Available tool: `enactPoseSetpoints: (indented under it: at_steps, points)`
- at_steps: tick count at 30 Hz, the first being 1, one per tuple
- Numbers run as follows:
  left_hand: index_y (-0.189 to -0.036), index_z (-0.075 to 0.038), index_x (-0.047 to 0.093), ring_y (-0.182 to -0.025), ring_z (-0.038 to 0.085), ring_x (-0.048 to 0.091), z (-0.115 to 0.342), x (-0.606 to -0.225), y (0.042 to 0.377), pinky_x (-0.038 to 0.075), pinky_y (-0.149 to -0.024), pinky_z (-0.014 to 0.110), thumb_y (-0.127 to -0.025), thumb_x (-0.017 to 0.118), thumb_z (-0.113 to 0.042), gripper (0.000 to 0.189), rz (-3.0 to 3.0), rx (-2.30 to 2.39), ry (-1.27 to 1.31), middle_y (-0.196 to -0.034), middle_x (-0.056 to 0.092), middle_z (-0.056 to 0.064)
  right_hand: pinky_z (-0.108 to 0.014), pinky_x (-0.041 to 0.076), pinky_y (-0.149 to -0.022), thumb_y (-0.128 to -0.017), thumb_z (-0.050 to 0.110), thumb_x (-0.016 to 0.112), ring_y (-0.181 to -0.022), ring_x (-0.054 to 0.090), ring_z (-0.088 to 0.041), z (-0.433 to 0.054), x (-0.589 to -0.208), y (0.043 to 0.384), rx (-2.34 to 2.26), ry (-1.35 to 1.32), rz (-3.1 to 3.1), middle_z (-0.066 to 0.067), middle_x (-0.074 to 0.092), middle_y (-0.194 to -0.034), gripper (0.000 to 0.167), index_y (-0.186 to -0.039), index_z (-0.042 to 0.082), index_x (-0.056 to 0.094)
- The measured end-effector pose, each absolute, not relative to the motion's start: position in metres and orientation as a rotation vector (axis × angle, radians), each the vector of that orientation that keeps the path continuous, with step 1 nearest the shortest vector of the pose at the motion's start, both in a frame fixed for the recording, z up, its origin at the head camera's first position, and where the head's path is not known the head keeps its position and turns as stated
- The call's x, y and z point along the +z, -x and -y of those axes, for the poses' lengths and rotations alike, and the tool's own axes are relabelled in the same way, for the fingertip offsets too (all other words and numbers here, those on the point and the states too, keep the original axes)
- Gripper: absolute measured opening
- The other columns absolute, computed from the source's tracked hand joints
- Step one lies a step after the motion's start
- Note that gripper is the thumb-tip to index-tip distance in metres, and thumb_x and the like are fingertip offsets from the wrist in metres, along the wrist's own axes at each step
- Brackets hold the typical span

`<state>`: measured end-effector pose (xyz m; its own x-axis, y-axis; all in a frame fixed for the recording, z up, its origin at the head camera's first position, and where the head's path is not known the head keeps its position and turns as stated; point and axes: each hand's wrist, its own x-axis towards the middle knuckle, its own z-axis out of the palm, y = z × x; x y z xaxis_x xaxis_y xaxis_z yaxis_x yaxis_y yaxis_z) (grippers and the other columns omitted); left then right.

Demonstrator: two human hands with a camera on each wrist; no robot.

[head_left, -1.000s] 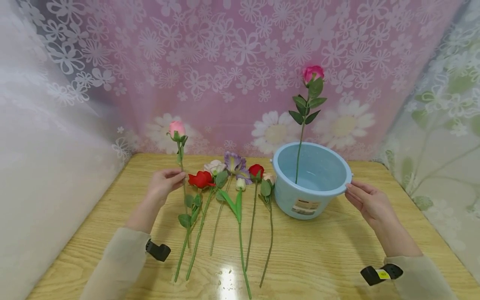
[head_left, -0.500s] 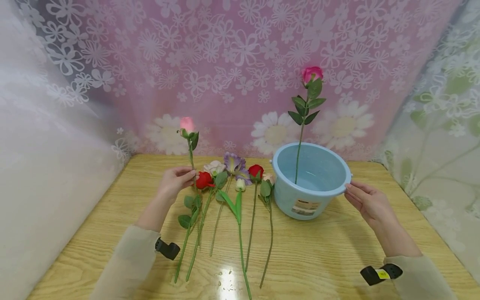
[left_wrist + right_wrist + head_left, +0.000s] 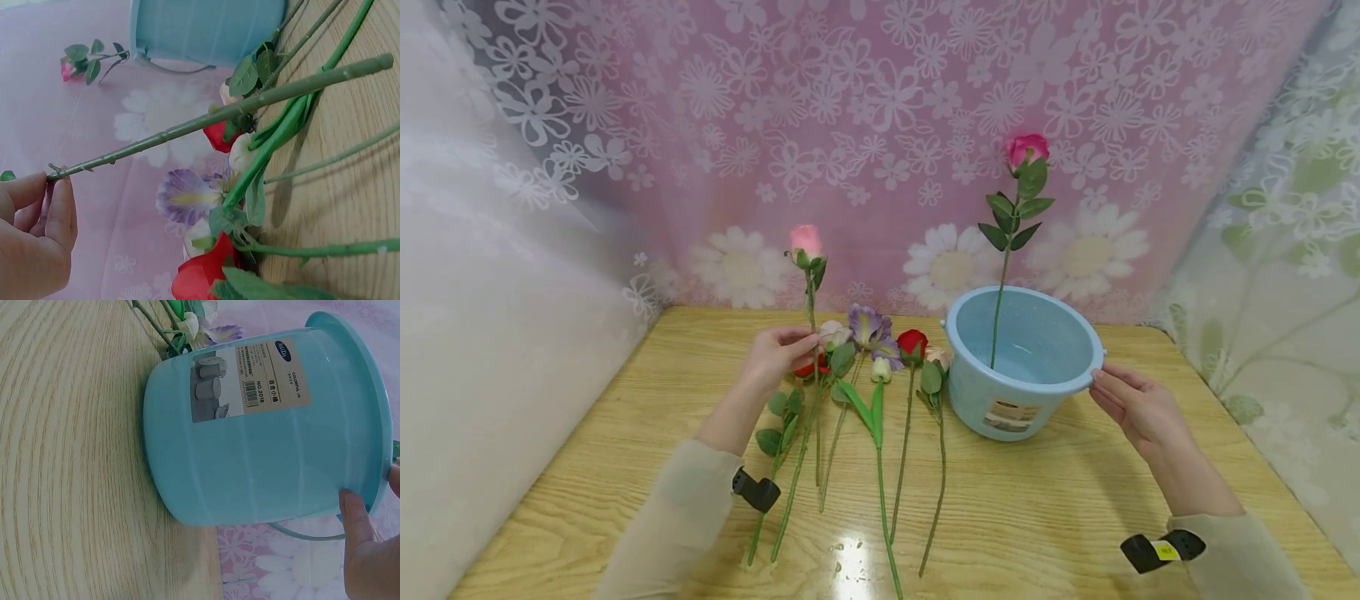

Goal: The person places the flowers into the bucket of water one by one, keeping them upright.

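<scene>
- Left hand (image 3: 778,354) is pinching the stem of a pale pink rose (image 3: 806,240), holding it upright over the flowers lying toward the worktop's (image 3: 1037,517) back-left.
- Right hand (image 3: 1131,404) is resting relaxed, straight fingers against the rim of the blue bucket (image 3: 1022,400), back-right.
- A darker pink rose (image 3: 1026,150) is standing in that bucket.

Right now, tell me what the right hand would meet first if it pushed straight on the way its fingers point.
The right hand points up and left at the light blue bucket. Its fingers already touch the rim, so the bucket comes first, before the dark pink rose standing inside.
</scene>
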<state>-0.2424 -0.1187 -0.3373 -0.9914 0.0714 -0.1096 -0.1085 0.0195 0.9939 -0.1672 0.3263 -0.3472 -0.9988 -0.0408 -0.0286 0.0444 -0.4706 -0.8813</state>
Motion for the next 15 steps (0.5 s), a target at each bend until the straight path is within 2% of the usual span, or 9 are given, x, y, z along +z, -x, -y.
enactPoseSetpoints:
  at_steps: [5,10,15]
  points:
    - [-0.112,0.004,0.056,-0.086,0.019,0.06,0.109,-0.334,0.243,0.05,-0.074,0.027,-0.087,0.057,-0.009,0.029,-2.147,2.107,0.022,-0.103,0.058,0.016,-0.023,0.048,-0.075,-0.086,-0.005,0.053,-0.082,0.063,-0.014,-0.326,-0.346,0.167,-2.652,-0.017,-1.586,-0.004,0.064,-0.092,0.019,-0.089,0.005,0.069]
    - [-0.114,0.005,0.054,-0.099,0.028,0.055,0.098,-0.331,0.244,0.046,-0.083,0.035,-0.086,0.057,-0.008,0.031,-2.14,2.118,-0.008,-0.109,0.056,0.017,-0.024,0.048,-0.076,-0.086,-0.005,0.053,-0.082,0.063,-0.015,-0.327,-0.346,0.167,-2.652,-0.024,-1.578,-0.004,0.064,-0.093,0.019,-0.09,0.005,0.069]
    - [-0.112,0.004,0.056,-0.098,0.029,0.055,0.087,-0.329,0.244,0.048,-0.08,0.032,-0.085,0.059,-0.008,0.029,-2.141,2.12,-0.031,-0.109,0.055,0.019,-0.024,0.048,-0.076,-0.085,-0.004,0.054,-0.082,0.063,-0.015,-0.327,-0.346,0.167,-2.657,-0.051,-1.565,-0.004,0.064,-0.093,0.018,-0.09,0.005,0.069]
